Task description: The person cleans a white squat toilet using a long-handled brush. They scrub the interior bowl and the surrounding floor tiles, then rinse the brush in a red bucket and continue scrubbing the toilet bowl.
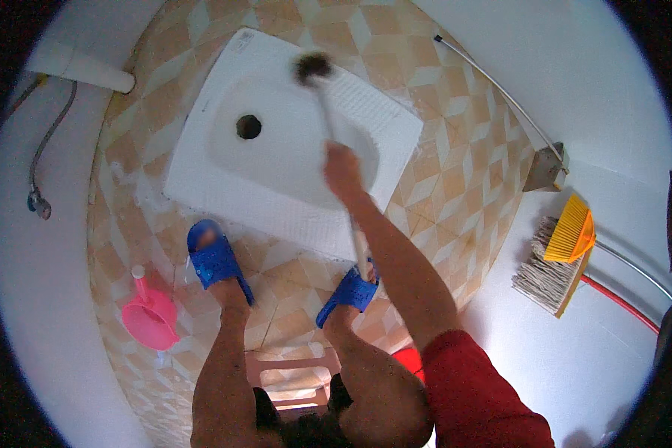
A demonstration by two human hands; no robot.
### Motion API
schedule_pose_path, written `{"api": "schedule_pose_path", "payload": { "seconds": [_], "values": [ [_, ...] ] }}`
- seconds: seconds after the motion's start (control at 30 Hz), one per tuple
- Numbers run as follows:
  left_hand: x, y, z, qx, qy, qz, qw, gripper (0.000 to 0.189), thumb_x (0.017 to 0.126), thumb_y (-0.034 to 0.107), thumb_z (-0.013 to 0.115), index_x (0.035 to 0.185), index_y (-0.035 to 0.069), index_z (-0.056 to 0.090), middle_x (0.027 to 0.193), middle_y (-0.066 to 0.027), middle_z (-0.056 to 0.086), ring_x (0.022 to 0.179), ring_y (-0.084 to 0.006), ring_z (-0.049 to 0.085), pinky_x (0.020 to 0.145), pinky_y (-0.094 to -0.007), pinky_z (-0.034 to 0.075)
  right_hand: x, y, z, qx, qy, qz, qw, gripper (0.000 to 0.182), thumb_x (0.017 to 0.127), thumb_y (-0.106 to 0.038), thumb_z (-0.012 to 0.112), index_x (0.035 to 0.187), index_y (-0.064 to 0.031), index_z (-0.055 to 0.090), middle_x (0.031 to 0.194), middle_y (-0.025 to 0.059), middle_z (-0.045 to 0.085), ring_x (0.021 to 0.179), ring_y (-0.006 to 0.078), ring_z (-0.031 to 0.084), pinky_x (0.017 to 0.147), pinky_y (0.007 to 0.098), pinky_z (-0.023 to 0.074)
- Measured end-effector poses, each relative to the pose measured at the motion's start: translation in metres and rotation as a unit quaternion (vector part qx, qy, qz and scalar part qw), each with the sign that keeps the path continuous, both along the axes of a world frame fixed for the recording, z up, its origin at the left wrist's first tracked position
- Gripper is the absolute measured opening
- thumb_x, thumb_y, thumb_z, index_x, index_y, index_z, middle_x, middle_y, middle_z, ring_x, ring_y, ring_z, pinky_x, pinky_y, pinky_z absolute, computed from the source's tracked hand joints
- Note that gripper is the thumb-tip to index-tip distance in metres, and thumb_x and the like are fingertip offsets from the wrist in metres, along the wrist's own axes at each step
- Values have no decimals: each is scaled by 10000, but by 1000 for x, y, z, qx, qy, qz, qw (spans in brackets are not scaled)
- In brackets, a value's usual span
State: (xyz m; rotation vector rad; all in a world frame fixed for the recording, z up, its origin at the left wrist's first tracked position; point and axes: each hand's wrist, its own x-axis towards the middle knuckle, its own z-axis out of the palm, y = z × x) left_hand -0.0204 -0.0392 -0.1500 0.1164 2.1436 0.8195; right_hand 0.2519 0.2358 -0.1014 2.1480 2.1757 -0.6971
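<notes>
My right hand [343,171] grips the pale handle of a toilet brush [325,106] partway along its length. The dark brush head, blurred, is over the far edge of a white squat toilet pan [246,210], near its ribbed foot rest; I cannot tell whether it touches. Behind my wrist the handle runs down towards my right slipper. A round dark drain hole [249,127] opens in the basin's left part. My left hand is out of view.
Blue slippers [215,260] are on my feet, a pink stool [294,364] behind them. A pink dipper [148,319] lies on the left floor. At the right are a dustpan [543,168], a yellow broom [571,232] and a mop [537,274]. A hose [53,134] hangs left.
</notes>
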Motion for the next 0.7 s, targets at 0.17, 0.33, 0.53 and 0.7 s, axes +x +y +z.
{"api": "schedule_pose_path", "payload": {
  "seconds": [0.17,0.33,0.53,0.7],
  "values": [
    [-1,-7,-7,-26,-34,168,985,103,923,299,566,961,210,532,785,28,459,639,-167,433,589,-351,401,-79,27,43,-113,64,-65,989,225,897,-179,492,1053,-66,610,1054,175,632,990,362,612,861,465,507],
    [-29,-36,-28,15,-35,55,998,185,949,380,502,981,202,541,832,16,493,701,-171,469,641,-321,415,105,-79,-9,-52,98,-223,968,347,969,-248,417,1078,-1,637,1040,233,650,984,383,619,853,456,487],
    [18,-14,-24,-13,-57,-8,998,201,952,358,502,1026,174,533,883,-5,511,740,-181,482,676,-328,420,202,-115,-47,41,124,-355,926,386,881,-177,587,1209,26,572,1106,210,624,1024,337,591,858,425,474],
    [5,-14,-21,-14,-28,-30,999,220,956,340,502,1064,150,526,926,-22,526,773,-190,492,705,-335,424,-42,58,-43,47,4,8,999,256,964,-217,458,957,-23,625,936,213,649,883,396,647,776,490,527]
  ]
}}
